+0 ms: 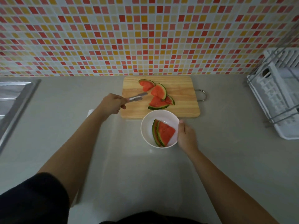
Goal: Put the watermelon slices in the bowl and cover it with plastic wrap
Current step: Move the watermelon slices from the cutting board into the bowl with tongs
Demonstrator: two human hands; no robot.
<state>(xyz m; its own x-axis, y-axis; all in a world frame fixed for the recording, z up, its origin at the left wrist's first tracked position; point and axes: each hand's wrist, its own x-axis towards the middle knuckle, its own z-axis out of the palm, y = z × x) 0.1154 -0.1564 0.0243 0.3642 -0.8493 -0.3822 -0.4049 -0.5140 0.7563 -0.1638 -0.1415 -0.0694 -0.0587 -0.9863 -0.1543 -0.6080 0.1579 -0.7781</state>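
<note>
A white bowl (146, 126) stands on the grey counter just in front of a wooden cutting board (182, 101). Two watermelon slices (165, 132) lie inside the bowl. Several more watermelon slices (157, 92) rest on the board. My left hand (111, 103) grips metal tongs (136, 97) whose tips hover over the board's left part, a little left of the slices, with nothing between them. My right hand (186, 136) holds the bowl's right rim. A clear sheet of plastic wrap (129, 159) lies flat on the counter under the bowl.
A steel sink (14, 101) is at the left edge. A white dish rack (278, 94) stands at the right. The tiled wall (145, 34) rises right behind the board. A metal handle (201, 94) sticks out from the board's right side.
</note>
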